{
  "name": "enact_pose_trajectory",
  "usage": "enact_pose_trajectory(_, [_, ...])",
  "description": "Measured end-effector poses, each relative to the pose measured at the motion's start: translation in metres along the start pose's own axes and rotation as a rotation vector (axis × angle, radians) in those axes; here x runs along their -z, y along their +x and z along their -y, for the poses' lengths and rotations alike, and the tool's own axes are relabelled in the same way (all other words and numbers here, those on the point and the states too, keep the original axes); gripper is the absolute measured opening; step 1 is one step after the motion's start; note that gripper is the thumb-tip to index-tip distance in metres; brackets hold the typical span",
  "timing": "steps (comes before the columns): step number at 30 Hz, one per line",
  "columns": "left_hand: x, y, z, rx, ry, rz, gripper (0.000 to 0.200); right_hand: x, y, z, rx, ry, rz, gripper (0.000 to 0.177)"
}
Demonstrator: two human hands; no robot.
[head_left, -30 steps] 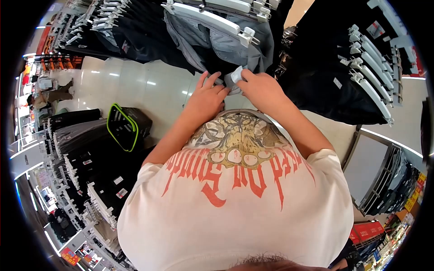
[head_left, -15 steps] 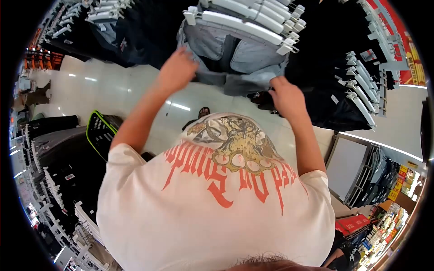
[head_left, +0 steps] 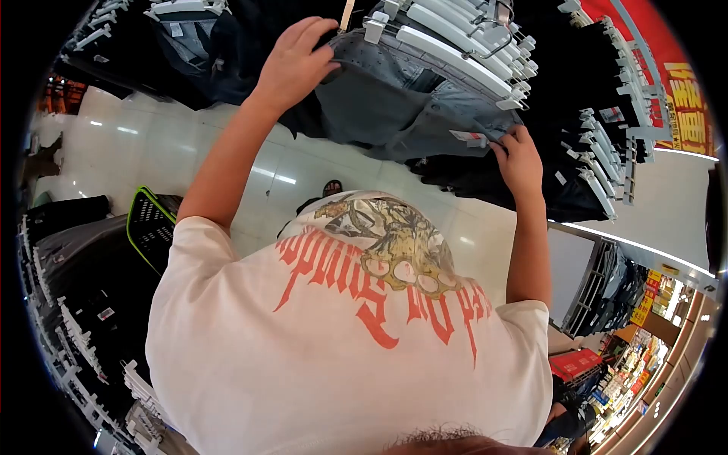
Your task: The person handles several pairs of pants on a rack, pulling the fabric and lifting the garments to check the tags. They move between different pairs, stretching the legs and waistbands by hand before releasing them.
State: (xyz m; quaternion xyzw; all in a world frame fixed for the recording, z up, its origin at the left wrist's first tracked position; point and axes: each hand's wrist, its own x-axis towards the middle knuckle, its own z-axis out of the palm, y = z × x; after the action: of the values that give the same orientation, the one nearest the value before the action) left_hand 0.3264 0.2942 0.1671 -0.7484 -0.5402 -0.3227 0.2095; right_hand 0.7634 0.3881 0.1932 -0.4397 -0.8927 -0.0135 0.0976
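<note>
Gray fabric trousers [head_left: 379, 102] hung from a white plastic clip hanger [head_left: 455, 61] above a glossy pale floor [head_left: 171, 148] as the right hand [head_left: 522, 164] pinched their edge between its fingers, beside a white-and-red tag [head_left: 469, 137]. The left hand [head_left: 293, 64] touched the opposite side, its fingers' grip unclear. A green-rimmed black plastic basket [head_left: 150, 221] stood left.

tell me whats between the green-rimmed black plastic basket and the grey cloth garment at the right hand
The bare left forearm and glossy pale tiled floor lie there in the head view.
</note>
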Motion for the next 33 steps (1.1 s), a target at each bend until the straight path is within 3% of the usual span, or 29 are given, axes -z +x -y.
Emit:
enact_pose_trajectory(9, [-0.033,-0.02,0.0,0.261,-0.172,-0.049,0.021,-0.021,-0.016,0.016,-0.005,0.051,-0.384,0.022])
enact_pose_trajectory(17, [-0.06,-0.025,-0.03,0.408,-0.249,-0.037,0.03,-0.033,-0.014,0.006,0.044,0.189,-0.295,0.02])
enact_pose_trajectory(19, [-0.071,-0.027,-0.05,0.504,-0.309,-0.032,0.041,-0.039,-0.01,0.003,0.061,0.281,-0.33,0.02])
enact_pose_trajectory(24, [-0.071,-0.021,-0.111,0.411,-0.09,-0.074,0.066,-0.061,-0.004,-0.012,0.152,0.413,-0.416,0.021])
enact_pose_trajectory(27, [-0.074,-0.017,-0.154,0.403,-0.138,-0.089,0.062,-0.065,-0.002,-0.019,0.196,0.557,-0.347,0.018])
enact_pose_trajectory(30, [-0.07,0.01,-0.201,0.373,-0.206,0.021,0.054,-0.06,-0.001,-0.025,0.224,0.693,-0.296,0.018])
enact_pose_trajectory(33, [-0.086,0.03,-0.236,0.391,-0.303,0.139,0.055,-0.062,-0.004,-0.041,0.34,0.754,-0.233,0.031])
